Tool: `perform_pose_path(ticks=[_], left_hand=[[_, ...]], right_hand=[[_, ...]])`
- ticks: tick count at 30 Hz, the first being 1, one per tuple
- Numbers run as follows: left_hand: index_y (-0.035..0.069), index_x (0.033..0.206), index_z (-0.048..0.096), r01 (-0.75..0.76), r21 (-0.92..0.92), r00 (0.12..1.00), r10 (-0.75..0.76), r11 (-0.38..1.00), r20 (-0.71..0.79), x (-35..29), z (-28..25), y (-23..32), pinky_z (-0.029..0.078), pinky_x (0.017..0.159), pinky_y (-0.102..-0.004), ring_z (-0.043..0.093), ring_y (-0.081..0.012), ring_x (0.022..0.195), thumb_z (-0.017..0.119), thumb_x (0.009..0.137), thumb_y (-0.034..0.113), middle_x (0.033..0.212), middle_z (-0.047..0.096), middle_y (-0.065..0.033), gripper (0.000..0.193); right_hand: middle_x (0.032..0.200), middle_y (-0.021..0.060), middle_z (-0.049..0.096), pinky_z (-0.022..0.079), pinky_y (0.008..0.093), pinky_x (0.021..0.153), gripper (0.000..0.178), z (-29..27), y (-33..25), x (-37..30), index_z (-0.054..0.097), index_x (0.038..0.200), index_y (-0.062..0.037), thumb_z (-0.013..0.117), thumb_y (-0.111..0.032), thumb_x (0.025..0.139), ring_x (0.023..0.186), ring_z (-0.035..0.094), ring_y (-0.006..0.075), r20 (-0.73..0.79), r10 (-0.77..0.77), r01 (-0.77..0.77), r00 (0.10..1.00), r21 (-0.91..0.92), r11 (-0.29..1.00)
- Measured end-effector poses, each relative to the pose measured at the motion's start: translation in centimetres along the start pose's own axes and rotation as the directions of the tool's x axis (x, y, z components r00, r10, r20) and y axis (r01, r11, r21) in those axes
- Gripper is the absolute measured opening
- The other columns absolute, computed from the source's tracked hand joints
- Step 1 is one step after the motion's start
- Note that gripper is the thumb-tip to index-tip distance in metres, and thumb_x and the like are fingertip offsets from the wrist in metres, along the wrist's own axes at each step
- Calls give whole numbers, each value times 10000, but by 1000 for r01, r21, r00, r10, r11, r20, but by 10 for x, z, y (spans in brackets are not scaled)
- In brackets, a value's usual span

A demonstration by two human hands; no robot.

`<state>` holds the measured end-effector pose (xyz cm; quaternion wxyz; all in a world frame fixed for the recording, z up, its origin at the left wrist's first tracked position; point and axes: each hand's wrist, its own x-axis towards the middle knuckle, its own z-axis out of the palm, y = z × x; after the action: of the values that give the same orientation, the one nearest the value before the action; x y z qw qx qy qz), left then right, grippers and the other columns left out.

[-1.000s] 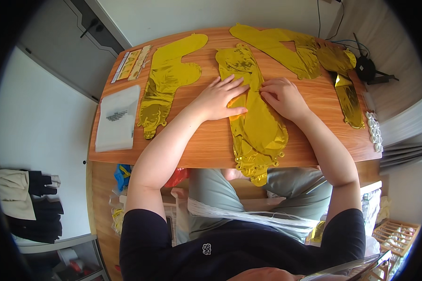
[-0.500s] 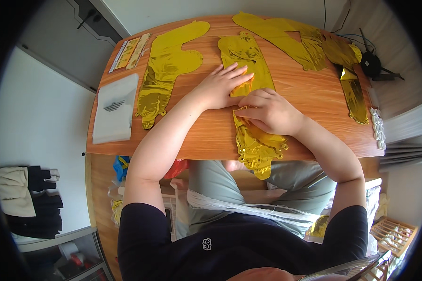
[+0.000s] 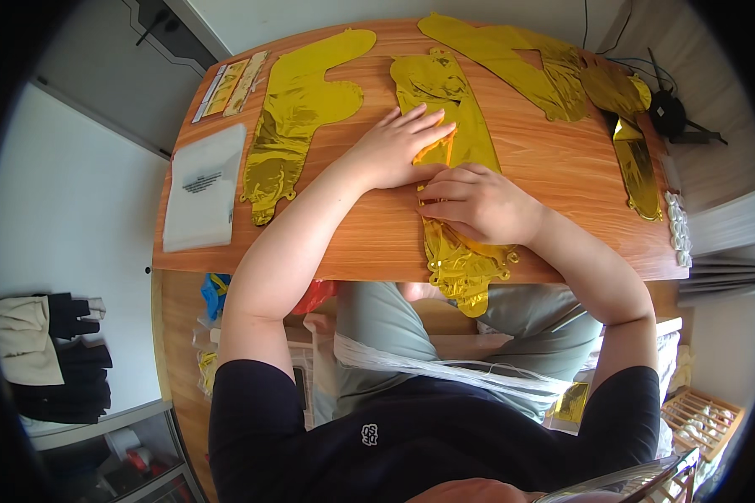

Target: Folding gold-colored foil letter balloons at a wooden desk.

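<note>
A gold foil balloon (image 3: 474,134), deflated and flat, lies lengthwise at the middle of the table. Its crumpled near end, with small tabs, hangs over the table's front edge. My left hand (image 3: 392,151) rests on its left side with fingers spread and palm down. Just nearer to me, my right hand (image 3: 488,204) lies across the foil, fingers stretched to the left and slightly bent, pressing on it. The foil under both palms is hidden, and an orange glint shows beside my left fingertips.
More flat gold foil balloons lie around: one at left (image 3: 306,109), one at far right (image 3: 512,59), one by the right edge (image 3: 633,155). A clear plastic bag (image 3: 201,193) and card strips (image 3: 231,88) lie at left. White cord (image 3: 445,369) crosses my lap.
My right hand's fingers have straightened out from a curled pinch and now lie flatter on the foil. My left hand stays nearly where it was. The whole view has shifted slightly.
</note>
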<state>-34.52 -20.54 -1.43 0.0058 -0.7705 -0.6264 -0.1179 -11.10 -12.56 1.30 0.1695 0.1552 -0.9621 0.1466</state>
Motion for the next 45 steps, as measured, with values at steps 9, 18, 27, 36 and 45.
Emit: perform_pose_path(ticks=[9,18,27,36,45], left_hand=[[240,1596,407,16,-9,1000,-16,1000,21,0,-1,0,198,1274,-550,255,-307,1569,564,945,697,1673,346,-85,810],[136,1551,455,166,-612,948,-296,773,-117,7,-19,-19,376,1199,-412,393,-327,1495,581,1054,306,1613,427,-139,540],[65,1338,625,354,-171,893,-387,919,-230,2,-14,-25,428,1127,-458,592,-318,1272,663,989,291,1393,638,-109,418],[87,1488,522,331,115,936,-311,936,-167,-2,-7,-27,124,1258,-633,429,-249,1480,515,1068,365,1542,533,-86,504],[99,1566,404,455,92,889,-446,886,-104,12,-29,-41,190,1250,-535,477,-300,1424,454,1081,383,1521,539,-130,565]], right_hand=[[1289,67,677,488,434,1049,405,6,1,-2,733,1179,-109,775,-87,778,1221,619,280,-13,-36,37,999,49,998],[1281,78,673,495,443,1041,333,2,1,-1,723,1171,-101,751,-133,841,1217,625,289,8,-46,45,999,53,998],[1306,91,666,499,442,1025,382,3,1,-4,717,1189,-88,758,-95,809,1218,626,303,-7,-54,54,999,75,996],[1269,86,687,505,438,1017,316,1,0,-1,730,1159,-87,744,-140,847,1196,637,297,-21,-63,64,998,69,996],[1266,106,691,504,445,1024,268,2,1,-6,734,1151,-85,703,-147,892,1205,634,313,-30,-45,48,999,97,994]])
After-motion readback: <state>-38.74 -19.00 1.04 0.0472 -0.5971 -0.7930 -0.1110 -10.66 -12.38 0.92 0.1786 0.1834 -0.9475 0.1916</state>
